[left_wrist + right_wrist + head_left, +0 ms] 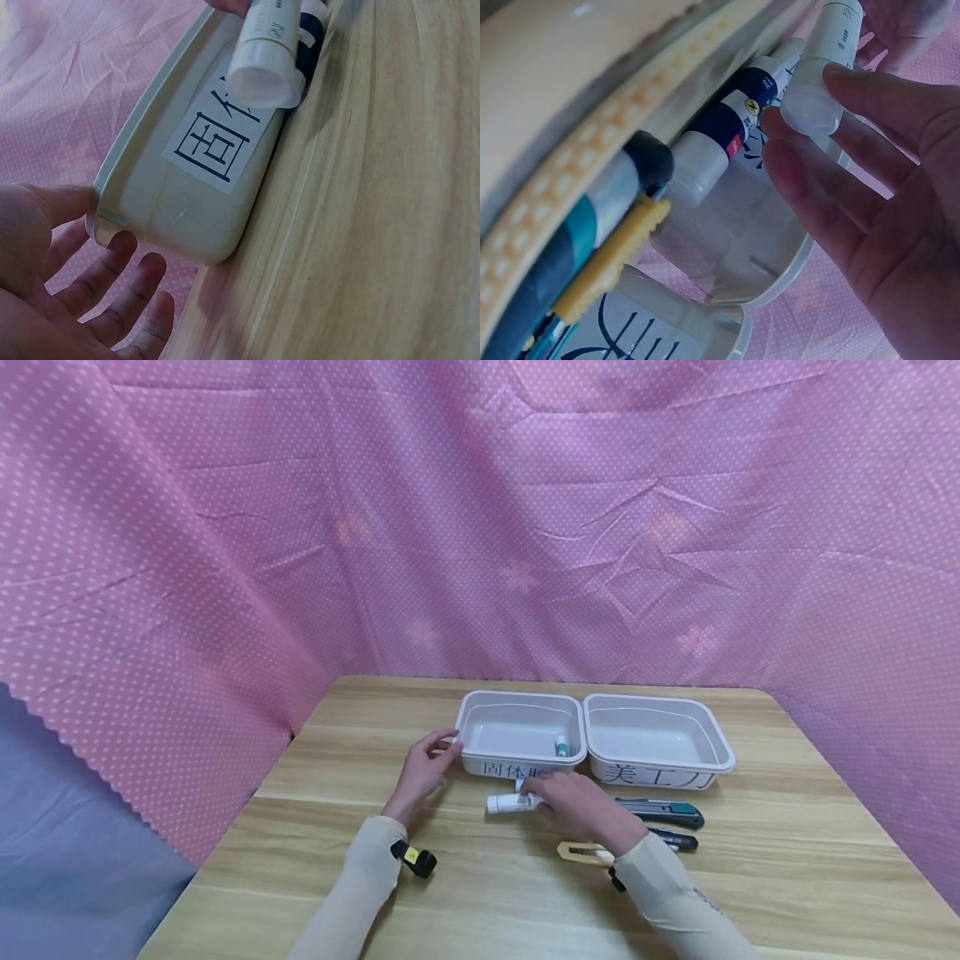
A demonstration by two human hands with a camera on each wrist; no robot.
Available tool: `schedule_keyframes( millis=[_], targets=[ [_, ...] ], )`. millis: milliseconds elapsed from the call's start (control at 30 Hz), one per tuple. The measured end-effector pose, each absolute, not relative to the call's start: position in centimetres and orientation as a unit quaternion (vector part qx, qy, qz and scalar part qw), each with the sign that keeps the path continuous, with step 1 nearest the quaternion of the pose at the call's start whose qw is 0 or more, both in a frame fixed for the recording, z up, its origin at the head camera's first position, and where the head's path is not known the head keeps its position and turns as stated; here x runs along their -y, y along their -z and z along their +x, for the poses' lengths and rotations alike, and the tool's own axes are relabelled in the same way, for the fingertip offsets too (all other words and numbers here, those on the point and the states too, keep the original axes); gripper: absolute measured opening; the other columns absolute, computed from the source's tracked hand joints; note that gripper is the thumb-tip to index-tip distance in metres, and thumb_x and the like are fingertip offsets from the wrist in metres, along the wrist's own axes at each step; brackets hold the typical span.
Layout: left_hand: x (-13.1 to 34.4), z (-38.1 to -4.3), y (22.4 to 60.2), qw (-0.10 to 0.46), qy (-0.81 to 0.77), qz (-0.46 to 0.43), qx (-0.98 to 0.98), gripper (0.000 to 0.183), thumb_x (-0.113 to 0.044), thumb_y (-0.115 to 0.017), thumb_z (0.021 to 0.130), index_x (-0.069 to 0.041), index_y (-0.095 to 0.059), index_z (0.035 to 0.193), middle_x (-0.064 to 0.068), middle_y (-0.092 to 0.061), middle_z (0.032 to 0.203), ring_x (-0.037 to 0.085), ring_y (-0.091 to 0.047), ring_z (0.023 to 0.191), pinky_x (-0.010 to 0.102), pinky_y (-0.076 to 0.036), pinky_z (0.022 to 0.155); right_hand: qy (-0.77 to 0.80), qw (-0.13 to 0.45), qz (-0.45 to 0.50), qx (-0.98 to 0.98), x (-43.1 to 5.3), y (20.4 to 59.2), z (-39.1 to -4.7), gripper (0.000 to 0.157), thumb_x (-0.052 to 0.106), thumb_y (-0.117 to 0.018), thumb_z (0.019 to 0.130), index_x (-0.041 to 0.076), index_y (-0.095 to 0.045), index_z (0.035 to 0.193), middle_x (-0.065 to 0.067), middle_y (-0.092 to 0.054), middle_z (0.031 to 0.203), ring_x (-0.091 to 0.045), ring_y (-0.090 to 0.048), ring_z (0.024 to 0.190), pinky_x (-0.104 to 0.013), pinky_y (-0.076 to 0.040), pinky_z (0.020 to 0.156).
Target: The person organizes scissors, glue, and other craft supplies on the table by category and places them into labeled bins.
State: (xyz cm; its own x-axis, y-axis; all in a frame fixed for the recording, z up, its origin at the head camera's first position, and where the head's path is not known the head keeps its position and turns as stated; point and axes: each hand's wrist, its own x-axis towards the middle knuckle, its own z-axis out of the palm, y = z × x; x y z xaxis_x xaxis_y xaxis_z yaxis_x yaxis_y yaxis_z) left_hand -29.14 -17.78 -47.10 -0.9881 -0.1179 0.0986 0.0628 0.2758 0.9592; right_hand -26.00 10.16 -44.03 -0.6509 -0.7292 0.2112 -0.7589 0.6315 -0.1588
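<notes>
Observe right hand [573, 803] partly closed, with thumb and fingers pinching a white cylindrical plastic glue stick [510, 803], pointing leftward out of the grip toward the opposite hand. Take it as raised off the pale wood-grain tabletop [480, 893], without being able to confirm clearance from these angles.

Find, just beyond the held stick and close to the right fingertips, a navy-and-white cylindrical plastic glue stick [731, 124], lying along the front of a white rectangular plastic bin [517, 735] marked with a black-lettered white label.

Observe left hand [423, 768] mostly open, with fingers spread and loosely bent, holding nothing, and with thumb touching the rim of this bin at the near left corner. Record inside the same bin, beyond the right hand, a small teal-and-white cylindrical glue stick [562, 746] toward the right end.

Record a second white rectangular plastic bin [652, 743], ahead and to the right of the right hand, set beside the first and likewise labelled in black.

List around the right wrist: a grey-and-teal box cutter [667, 812] to the right of the hand; a slim black cutter [677, 841] nearer the sleeve, partly covered; a yellow plastic cutter [609, 264] below the palm. Note pink white-dotted cloth [480, 568] hanging beyond both hands.
</notes>
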Motion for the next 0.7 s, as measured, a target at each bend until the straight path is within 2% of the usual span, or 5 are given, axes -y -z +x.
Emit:
schedule_keyframes(
  millis=[167,300,500,600,700],
  targets=[
    [17.8,-29.1,47.2,0.078,0.600,0.016,0.796,0.037,-0.024,-0.069,0.099,-0.012,-0.066,0.134,0.013,-0.067,0.116,0.036,-0.066,0.106,0.045,-0.058,0.078,-0.115,0.078,0.423,0.895,-10.0,43.7,-26.0,0.025,0.010,-0.074,0.092,0.018,-0.072,0.116,0.004,-0.074,0.098,-0.007,-0.063,0.076,-0.028,-0.057,0.071],
    [17.8,-29.1,47.2,0.080,0.599,0.015,0.797,0.038,-0.025,-0.069,0.099,-0.013,-0.066,0.134,0.012,-0.067,0.115,0.033,-0.066,0.105,0.044,-0.058,0.078,-0.115,0.084,0.424,0.894,-10.1,43.3,-25.9,0.025,0.012,-0.075,0.093,0.019,-0.071,0.117,0.004,-0.075,0.102,-0.010,-0.067,0.083,-0.031,-0.058,0.076],
    [17.7,-29.1,47.3,0.081,0.604,0.013,0.793,0.037,-0.025,-0.070,0.098,-0.012,-0.067,0.133,0.014,-0.068,0.116,0.036,-0.065,0.107,0.045,-0.058,0.077,-0.111,0.091,0.421,0.896,-10.3,42.2,-25.8,0.027,0.013,-0.075,0.093,0.018,-0.070,0.120,0.002,-0.075,0.108,-0.013,-0.070,0.090,-0.034,-0.059,0.079],
    [17.7,-29.1,47.2,0.078,0.607,0.013,0.791,0.036,-0.025,-0.070,0.099,-0.013,-0.067,0.132,0.013,-0.067,0.116,0.037,-0.065,0.107,0.043,-0.058,0.077,-0.103,0.092,0.418,0.898,-10.3,41.5,-26.0,0.028,0.013,-0.073,0.095,0.018,-0.070,0.122,0.002,-0.075,0.111,-0.013,-0.070,0.087,-0.034,-0.058,0.076],
    [17.8,-29.2,47.1,0.076,0.608,0.014,0.790,0.035,-0.024,-0.070,0.099,-0.014,-0.067,0.132,0.012,-0.067,0.116,0.037,-0.065,0.108,0.041,-0.058,0.075,-0.106,0.084,0.410,0.902,-10.4,40.7,-26.2,0.028,0.012,-0.071,0.096,0.018,-0.069,0.123,0.001,-0.075,0.111,-0.009,-0.066,0.078,-0.032,-0.057,0.070]
  ],
)
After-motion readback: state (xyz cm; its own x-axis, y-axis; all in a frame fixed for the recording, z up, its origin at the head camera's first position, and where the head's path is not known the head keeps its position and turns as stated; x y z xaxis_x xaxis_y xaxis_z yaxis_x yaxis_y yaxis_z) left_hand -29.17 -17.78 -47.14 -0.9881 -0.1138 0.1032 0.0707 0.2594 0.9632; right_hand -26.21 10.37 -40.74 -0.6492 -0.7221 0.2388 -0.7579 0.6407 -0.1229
